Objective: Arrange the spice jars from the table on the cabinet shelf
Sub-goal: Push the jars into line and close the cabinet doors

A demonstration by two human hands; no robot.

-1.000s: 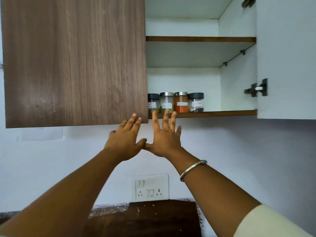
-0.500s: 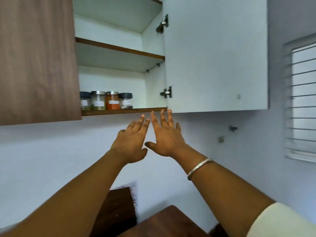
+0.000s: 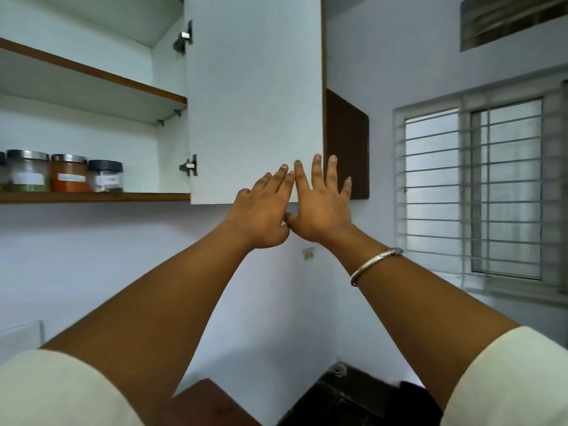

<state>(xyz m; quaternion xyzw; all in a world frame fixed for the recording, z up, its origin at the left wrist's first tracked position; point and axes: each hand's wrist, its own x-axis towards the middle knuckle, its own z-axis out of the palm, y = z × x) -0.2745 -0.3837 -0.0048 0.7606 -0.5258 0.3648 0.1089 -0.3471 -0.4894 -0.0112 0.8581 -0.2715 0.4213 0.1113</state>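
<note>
Spice jars stand in a row on the lower cabinet shelf (image 3: 92, 197) at the left: one with a steel lid and green contents (image 3: 28, 175), one with orange powder (image 3: 69, 173), one with a dark lid (image 3: 106, 176). Another jar is cut off by the left frame edge. My left hand (image 3: 264, 210) and my right hand (image 3: 319, 201) are raised side by side, fingers straight, at the lower outer corner of the open white cabinet door (image 3: 255, 103). Both hands are empty and far right of the jars. Whether the fingertips touch the door I cannot tell.
An upper shelf (image 3: 92, 72) sits above the jars. Door hinges (image 3: 189, 166) show on the door's inner edge. A brown panel (image 3: 347, 146) lies behind the door, a barred window (image 3: 473, 192) at the right, and a dark object (image 3: 347, 398) below.
Both hands have moved right from under the shelf's edge to the open door's lower outer corner. The view has swung right, so the jars now sit at the far left.
</note>
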